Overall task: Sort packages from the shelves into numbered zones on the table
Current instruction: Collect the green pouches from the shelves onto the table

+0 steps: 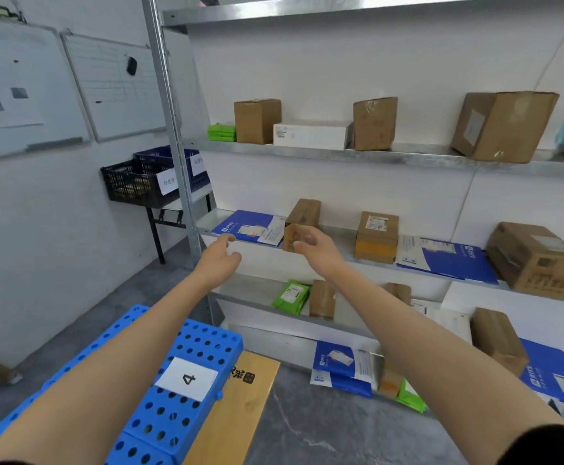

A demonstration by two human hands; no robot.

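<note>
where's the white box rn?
Head view: the white box lies flat on the upper shelf, between two upright brown boxes, above and beyond both hands.

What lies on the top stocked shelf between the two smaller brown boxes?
A flat white box lies between the left brown box and the dented brown box, in the head view.

You see brown cardboard box (301, 223) | blue-and-white envelope (252, 227) | green packets (221, 132) | white box (310, 134) | blue perforated panel (186, 407), white label (186, 378) with black 4 | black crate (133, 184)
</note>
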